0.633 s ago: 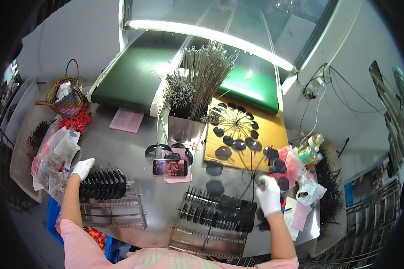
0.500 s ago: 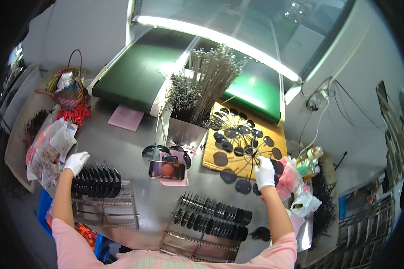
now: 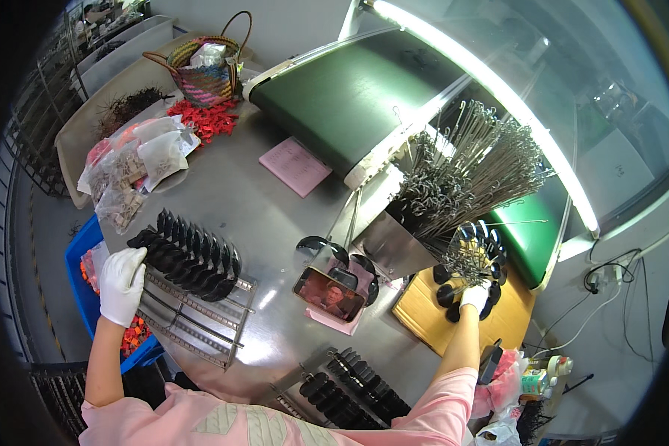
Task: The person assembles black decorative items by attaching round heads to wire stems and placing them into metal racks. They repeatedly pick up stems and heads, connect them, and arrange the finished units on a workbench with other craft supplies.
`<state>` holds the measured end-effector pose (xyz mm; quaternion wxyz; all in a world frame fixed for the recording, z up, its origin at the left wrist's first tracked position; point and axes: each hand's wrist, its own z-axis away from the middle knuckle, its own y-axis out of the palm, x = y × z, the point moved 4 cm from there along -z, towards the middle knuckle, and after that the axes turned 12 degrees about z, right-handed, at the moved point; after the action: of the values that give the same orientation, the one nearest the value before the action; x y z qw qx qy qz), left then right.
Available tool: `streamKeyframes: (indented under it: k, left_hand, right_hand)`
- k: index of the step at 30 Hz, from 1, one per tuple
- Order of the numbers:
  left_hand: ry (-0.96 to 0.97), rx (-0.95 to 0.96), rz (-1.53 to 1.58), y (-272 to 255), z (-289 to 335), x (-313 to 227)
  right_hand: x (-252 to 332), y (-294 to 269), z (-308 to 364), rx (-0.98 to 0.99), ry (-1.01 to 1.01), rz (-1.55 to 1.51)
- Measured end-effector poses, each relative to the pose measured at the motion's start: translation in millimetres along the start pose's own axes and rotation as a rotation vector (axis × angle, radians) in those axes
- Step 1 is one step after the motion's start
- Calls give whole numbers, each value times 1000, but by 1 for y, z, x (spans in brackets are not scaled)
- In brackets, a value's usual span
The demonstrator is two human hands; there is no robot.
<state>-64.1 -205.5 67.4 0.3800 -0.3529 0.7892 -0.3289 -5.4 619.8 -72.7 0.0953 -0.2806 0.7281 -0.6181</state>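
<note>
My left hand (image 3: 123,286), in a white glove, rests by the left end of a row of black, curved lens-like pieces (image 3: 189,256). The pieces stand closely packed on a metal rack (image 3: 193,327). Its fingers are extended with nothing visible in them. My gloved right hand (image 3: 475,295) is closed on a bunch of thin wire hooks (image 3: 464,262), its fingertips partly covered. Dark rounded lenses (image 3: 447,296) ring the bunch, above a cardboard sheet (image 3: 424,301). Just beyond stands a metal holder (image 3: 394,241) crammed with upright wire hooks (image 3: 476,163).
A second rack with black pieces (image 3: 353,386) lies at the near edge. A phone (image 3: 331,291) leans mid-table against dark glasses. Green conveyor belts (image 3: 364,89) run behind. Plastic bags (image 3: 137,160), a woven basket (image 3: 204,78) and a blue crate (image 3: 85,253) are at left.
My view has turned left. My right hand has moved the lens bunch off its spread position toward the wire holder, and the lenses are gathered closer. My left hand stays by the rack.
</note>
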Motion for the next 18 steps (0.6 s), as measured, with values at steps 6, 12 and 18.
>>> streamKeyframes:
  k: [6,12,18]
  left_hand:
    - [121,33,136,9,-5,-47]
    - [339,206,649,42,-10,-127]
    - [404,748,1307,93,31,-257]
  right_hand:
    - [6,-19,36,4,-89,46]
    - [-25,-131,141,181,-81,22]
    - [-36,-269,314,96,-163,-301]
